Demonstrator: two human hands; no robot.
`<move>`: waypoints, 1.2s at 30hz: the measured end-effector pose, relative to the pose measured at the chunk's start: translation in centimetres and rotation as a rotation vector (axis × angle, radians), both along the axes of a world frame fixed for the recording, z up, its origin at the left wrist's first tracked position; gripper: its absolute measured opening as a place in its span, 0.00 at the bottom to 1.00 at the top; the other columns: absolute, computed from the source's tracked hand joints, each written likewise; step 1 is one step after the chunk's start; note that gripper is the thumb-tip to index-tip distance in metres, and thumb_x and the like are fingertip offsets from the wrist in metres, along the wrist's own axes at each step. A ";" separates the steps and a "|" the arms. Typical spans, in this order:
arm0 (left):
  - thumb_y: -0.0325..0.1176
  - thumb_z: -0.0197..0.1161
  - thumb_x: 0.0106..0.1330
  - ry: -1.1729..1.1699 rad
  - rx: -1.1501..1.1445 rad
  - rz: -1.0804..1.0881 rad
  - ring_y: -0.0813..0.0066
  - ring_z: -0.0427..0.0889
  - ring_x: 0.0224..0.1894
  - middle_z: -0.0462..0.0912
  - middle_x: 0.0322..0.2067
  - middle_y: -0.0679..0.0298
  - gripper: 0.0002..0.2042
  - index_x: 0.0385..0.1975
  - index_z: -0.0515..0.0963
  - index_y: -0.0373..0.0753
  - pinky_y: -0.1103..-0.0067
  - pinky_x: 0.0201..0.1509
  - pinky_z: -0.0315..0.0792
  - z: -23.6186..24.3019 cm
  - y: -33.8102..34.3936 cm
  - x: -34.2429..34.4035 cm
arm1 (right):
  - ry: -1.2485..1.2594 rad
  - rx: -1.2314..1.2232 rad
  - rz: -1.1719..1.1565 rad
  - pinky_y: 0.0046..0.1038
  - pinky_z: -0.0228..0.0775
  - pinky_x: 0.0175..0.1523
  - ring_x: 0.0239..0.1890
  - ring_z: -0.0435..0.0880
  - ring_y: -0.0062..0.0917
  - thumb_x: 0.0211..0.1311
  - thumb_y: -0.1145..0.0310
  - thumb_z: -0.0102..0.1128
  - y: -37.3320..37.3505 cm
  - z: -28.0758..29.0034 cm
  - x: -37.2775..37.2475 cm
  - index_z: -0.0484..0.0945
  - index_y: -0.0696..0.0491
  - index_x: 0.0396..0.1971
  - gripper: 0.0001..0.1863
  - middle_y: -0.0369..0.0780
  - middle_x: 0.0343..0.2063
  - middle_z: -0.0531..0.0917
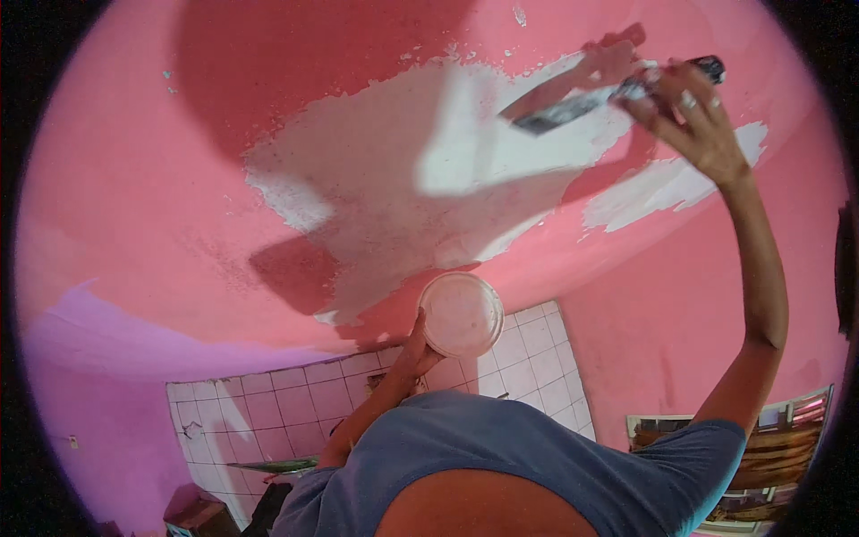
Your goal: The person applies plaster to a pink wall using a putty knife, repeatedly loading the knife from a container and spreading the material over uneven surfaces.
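My right hand (696, 125), raised at the upper right, is closed around the dark handle of a putty knife (562, 115). Its wide blade, smeared with white, points left in front of a pink wall (215, 215); whether it touches the wall I cannot tell. A large, ragged patch of white filler (376, 134) covers the wall there. Lower down, near my chest, my left hand (420, 347) grips the side of a round, translucent plastic tub (463, 313). Something pale shows inside the tub, too unclear to name.
A smaller white patch (662, 190) lies on the wall below my right hand. White square floor tiles (295, 407) spread beneath me. Brown wooden furniture (774, 456) stands at lower right, and a brown box (201, 515) at lower left. Shadows fall across the wall.
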State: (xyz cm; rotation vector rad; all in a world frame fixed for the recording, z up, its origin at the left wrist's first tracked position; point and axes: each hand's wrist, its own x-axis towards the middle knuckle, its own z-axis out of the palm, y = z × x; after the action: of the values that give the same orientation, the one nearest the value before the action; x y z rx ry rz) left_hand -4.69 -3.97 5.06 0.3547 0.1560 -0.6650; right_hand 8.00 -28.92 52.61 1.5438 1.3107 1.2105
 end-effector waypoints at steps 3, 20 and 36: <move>0.64 0.40 0.63 -0.125 -0.030 0.030 0.59 0.59 0.64 0.56 0.64 0.57 0.38 0.66 0.47 0.44 0.59 0.65 0.58 -0.6 0.0 -0.1 | 0.322 -0.088 0.112 0.29 0.67 0.58 0.53 0.71 0.27 0.44 0.71 0.58 2.3 -5.5 0.1 0.75 0.42 0.47 0.24 0.33 0.44 0.74; 0.64 0.40 0.63 -0.027 -0.076 -0.026 0.59 0.58 0.65 0.56 0.64 0.57 0.38 0.66 0.48 0.43 0.59 0.66 0.55 0.2 0.3 -0.5 | 0.424 -0.131 -0.027 0.32 0.70 0.57 0.48 0.75 0.30 0.48 0.72 0.60 2.0 -7.1 0.0 0.75 0.48 0.46 0.21 0.36 0.46 0.74; 0.64 0.41 0.62 -0.015 -0.037 -0.059 0.59 0.60 0.64 0.58 0.63 0.57 0.38 0.65 0.49 0.44 0.58 0.64 0.58 -0.4 0.1 -0.3 | -0.050 -0.021 -0.162 0.32 0.61 0.62 0.60 0.66 0.31 0.49 0.69 0.52 1.2 4.4 -0.4 0.70 0.39 0.55 0.28 0.36 0.55 0.69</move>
State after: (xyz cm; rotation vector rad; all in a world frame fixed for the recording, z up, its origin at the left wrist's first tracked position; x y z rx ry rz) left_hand -5.03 -3.90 4.70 0.3299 0.1197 -0.7225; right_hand 7.62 -27.71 57.02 1.5625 1.1396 1.1228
